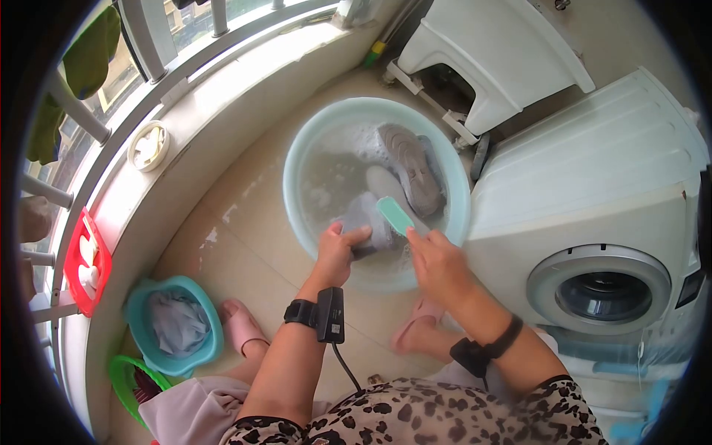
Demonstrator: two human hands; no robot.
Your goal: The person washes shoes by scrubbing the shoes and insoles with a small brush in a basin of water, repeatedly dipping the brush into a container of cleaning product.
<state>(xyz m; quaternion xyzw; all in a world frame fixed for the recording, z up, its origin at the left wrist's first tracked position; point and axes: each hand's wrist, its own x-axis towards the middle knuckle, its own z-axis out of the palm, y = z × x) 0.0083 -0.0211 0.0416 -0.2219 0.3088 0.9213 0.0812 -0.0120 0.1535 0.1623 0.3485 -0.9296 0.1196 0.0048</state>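
A large pale blue basin of cloudy, sudsy water stands on the floor in front of me. Over its near side, my left hand grips a grey shoe, thumb on top. My right hand is closed round the handle end of a mint-green brush, whose head lies over the shoe. The brush's bristles are hidden beneath it. Another grey shoe rests sole up at the basin's far right, partly in the water. A light grey piece between them is partly covered.
To the right stands a white washing machine, with a white sink pedestal behind it. A teal basin with cloth and a green basket sit at left. The ledge holds a round soap dish; a red tray hangs by the railing.
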